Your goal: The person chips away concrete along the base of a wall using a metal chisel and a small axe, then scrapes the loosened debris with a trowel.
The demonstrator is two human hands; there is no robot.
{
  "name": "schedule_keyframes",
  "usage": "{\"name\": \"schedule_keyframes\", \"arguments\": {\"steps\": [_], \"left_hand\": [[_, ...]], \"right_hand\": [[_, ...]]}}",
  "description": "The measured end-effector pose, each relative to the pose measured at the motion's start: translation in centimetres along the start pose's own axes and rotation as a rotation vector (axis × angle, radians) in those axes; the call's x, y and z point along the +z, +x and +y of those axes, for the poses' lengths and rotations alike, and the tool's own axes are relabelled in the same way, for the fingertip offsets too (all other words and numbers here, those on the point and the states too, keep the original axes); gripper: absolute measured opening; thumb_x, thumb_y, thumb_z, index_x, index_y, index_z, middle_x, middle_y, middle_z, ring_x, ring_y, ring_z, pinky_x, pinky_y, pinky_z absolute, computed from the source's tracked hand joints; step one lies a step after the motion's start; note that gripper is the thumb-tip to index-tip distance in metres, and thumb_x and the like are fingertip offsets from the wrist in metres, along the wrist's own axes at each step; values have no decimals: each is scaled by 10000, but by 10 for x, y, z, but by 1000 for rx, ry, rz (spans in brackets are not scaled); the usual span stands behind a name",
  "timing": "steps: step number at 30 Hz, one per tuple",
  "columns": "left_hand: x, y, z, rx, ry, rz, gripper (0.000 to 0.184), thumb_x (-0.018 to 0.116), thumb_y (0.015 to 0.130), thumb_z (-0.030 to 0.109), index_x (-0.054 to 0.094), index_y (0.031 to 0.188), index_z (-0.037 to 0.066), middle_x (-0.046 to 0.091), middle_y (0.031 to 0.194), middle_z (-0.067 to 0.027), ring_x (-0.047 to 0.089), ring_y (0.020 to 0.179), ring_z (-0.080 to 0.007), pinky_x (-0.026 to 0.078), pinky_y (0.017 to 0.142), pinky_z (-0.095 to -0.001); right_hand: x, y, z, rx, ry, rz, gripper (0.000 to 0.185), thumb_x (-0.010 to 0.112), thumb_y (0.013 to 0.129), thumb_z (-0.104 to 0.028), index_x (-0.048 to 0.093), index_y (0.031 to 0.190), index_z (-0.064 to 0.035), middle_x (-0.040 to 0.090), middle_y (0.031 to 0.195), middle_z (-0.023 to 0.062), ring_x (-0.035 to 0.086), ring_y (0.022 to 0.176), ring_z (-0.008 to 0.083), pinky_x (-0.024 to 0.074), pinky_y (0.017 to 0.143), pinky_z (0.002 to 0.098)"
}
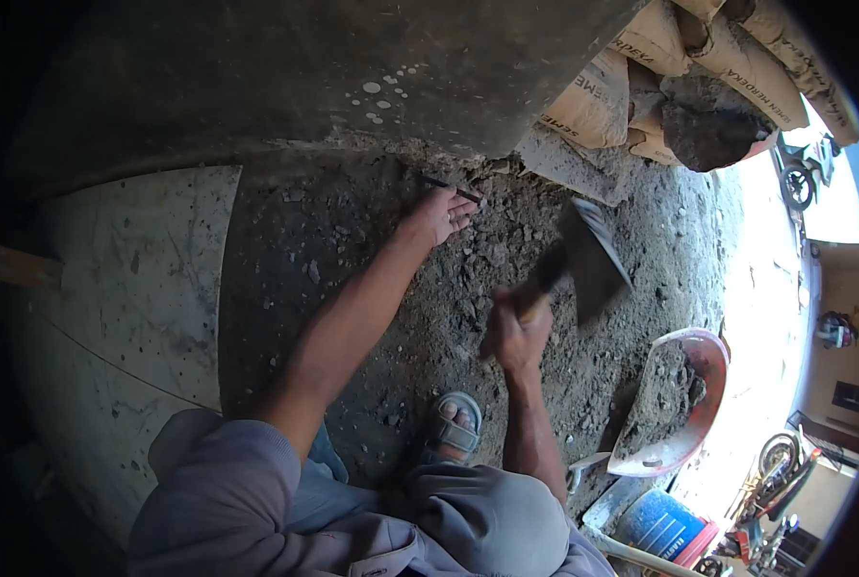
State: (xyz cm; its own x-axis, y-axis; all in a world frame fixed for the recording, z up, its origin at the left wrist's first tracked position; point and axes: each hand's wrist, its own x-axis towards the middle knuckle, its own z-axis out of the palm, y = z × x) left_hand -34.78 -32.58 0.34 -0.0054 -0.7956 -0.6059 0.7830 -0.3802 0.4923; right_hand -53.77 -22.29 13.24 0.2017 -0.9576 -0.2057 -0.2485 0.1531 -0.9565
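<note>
Left hand [441, 215]: fingers pinch dark rod [435, 181], long axis roughly along wall [285, 77]. Right hand [521, 334]: fingers wrap broad-bladed tool [595, 264], blade right of rod, apart.

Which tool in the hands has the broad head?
The broad-headed tool gripped by the right hand; the left hand holds a thin dark rod instead.

I record a black rod [464, 194], a grey blade [595, 264], dark-lettered tan sacks [591, 101], a blue bucket [653, 524] lettered white, and a dark wall [304, 67] spotted white.
</note>
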Motion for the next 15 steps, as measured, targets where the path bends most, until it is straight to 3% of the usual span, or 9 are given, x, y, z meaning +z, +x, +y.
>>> {"name": "schedule_keyframes", "arguments": {"steps": [1, 2, 5, 6, 8, 9, 11, 12, 15], "left_hand": [[2, -2, 5, -16, 33, 61, 219, 411, 934, 315, 556, 946, 150, 653, 967, -25, 573, 842, -167, 423, 733, -347], [5, -5, 9, -33, 65, 123, 209, 437, 929, 317, 564, 931, 152, 651, 906, -14, 578, 785, -161, 431, 702, -340], [-20, 6, -1, 23, 113, 174, 162, 536, 894, 310, 563, 902, 150, 633, 816, -18, 577, 701, -140, 466, 643, -293], [-29, 10, -9, 27, 109, 171, 162, 536, 894, 310, 563, 902, 150, 633, 816, -18, 577, 701, -140, 466, 643, -293], [-41, 15, -25, 142, -9, 276, 186, 502, 919, 305, 543, 865, 132, 550, 697, -5, 539, 559, -130, 395, 465, -249], [-39, 15, -19, 158, -3, 272, 186, 502, 919, 305, 543, 865, 132, 550, 697, -5, 539, 559, -130, 395, 465, -249], [-44, 3, -30, 94, -62, 383, 183, 492, 924, 284, 526, 873, 111, 541, 684, -9, 525, 534, -129, 388, 421, -245], [-46, 10, -25, 111, -69, 380, 183, 492, 924, 284, 526, 873, 111, 541, 684, -9, 525, 534, -129, 388, 421, -245], [-56, 5, -38, 137, -43, 434, 120, 525, 898, 260, 541, 848, 152, 563, 706, 11, 563, 622, -133, 457, 540, -274]], "right_hand": [[-2, 4, -9, -332, 29, 6, 214, 531, 880, -72, 498, 673, -29, 506, 558, 20, 471, 428, 87, 386, 397, 240], [-2, 7, -19, -521, -17, 22, 236, 484, 908, -33, 492, 672, -48, 502, 559, 21, 448, 408, 64, 352, 380, 215], [15, 22, 21, -651, -483, 134, 153, 533, 859, -118, 521, 789, 18, 505, 576, 101, 532, 514, 189, 404, 483, 351], [16, 29, 44, -657, -487, 133, 153, 533, 859, -118, 521, 789, 18, 505, 576, 101, 532, 514, 189, 404, 483, 351], [17, 42, 87, 98, -659, -141, 222, 567, 812, -185, 521, 850, 29, 528, 620, 124, 548, 586, 232, 423, 566, 377], [21, 45, 75, 82, -651, -139, 222, 567, 812, -185, 521, 850, 29, 528, 620, 124, 548, 586, 232, 423, 566, 377], [24, 18, 29, 119, -445, -134, 247, 569, 792, -170, 534, 923, 36, 590, 727, 233, 597, 698, 418, 470, 646, 423], [23, 11, 11, -23, -415, -78, 243, 582, 786, -174, 532, 908, 30, 588, 694, 221, 597, 662, 416, 472, 623, 427], [16, 14, 35, -169, -343, -22, 254, 593, 788, -196, 532, 890, 28, 583, 662, 208, 606, 642, 386, 470, 616, 423]]}}
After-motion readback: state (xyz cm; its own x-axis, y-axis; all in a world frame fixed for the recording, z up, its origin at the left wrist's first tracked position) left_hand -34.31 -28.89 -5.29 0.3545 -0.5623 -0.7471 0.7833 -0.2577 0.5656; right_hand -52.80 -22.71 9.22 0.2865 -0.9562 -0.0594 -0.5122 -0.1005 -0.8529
